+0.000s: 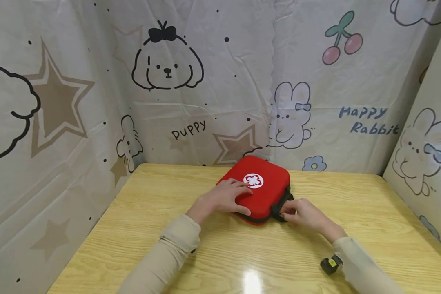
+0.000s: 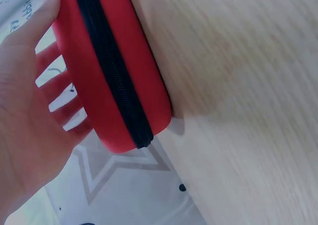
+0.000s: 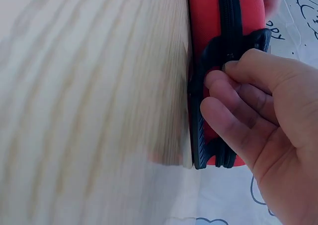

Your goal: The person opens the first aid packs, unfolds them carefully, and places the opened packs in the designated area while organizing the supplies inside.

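A red zippered first-aid case [image 1: 270,173] lies flat and angled on the table, a white round emblem with a red design on its lid. My left hand [image 1: 226,197] rests on the lid's near left part, fingers spread over it and thumb at the near edge. Along the side runs a black zipper [image 2: 112,61], which looks closed in the left wrist view. My right hand [image 1: 304,212] is at the right side by the black carry handle [image 3: 197,135]. Its thumb and curled forefinger pinch at the zipper's pull, mostly hidden by the fingers.
The case stands on a light wood-grain table [image 1: 161,192]. A cloth curtain [image 1: 220,81] with cartoon prints hangs behind the table and along both sides. A small black device [image 1: 330,265] hangs at the right wrist.
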Available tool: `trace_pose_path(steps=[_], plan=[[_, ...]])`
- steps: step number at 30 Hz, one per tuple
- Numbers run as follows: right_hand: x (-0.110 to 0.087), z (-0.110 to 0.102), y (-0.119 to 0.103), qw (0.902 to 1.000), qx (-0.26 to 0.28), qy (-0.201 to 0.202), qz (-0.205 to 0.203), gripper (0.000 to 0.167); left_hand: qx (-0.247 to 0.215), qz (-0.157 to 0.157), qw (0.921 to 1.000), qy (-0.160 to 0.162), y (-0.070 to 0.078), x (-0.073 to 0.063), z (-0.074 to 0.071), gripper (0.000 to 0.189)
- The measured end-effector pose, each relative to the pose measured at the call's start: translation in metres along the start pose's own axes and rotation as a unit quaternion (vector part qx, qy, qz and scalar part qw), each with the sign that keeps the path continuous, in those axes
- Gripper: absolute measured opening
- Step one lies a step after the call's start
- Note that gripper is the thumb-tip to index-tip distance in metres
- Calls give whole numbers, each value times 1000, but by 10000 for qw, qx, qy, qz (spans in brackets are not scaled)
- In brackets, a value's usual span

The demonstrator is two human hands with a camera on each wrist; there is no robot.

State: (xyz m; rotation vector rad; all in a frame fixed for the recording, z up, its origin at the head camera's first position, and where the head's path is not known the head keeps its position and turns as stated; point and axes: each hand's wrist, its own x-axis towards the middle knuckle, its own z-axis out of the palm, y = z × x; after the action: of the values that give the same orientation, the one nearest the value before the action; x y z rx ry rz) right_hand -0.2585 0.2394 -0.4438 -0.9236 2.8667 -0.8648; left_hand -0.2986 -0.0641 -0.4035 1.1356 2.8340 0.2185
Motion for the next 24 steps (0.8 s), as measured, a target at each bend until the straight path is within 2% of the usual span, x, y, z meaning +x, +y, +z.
trace_pose_path(steps=[5, 9, 14, 24], plan=[[-4, -1, -1, 9993, -135, 129, -319, 6, 300, -111, 9994, 148, 9, 2, 6, 66], [-7, 0, -3, 9989, -170, 17, -446, 8, 658, -246, 9971, 307, 21, 4, 9, 68], [-13, 0, -6, 9988, -220, -73, -435, 8, 1174, -467, 9909, 455, 36, 7, 12, 72], [-20, -2, -2, 9983, -93, -178, -556, 10, 1397, -907, 9848, 501, 57, 12, 15, 73]])
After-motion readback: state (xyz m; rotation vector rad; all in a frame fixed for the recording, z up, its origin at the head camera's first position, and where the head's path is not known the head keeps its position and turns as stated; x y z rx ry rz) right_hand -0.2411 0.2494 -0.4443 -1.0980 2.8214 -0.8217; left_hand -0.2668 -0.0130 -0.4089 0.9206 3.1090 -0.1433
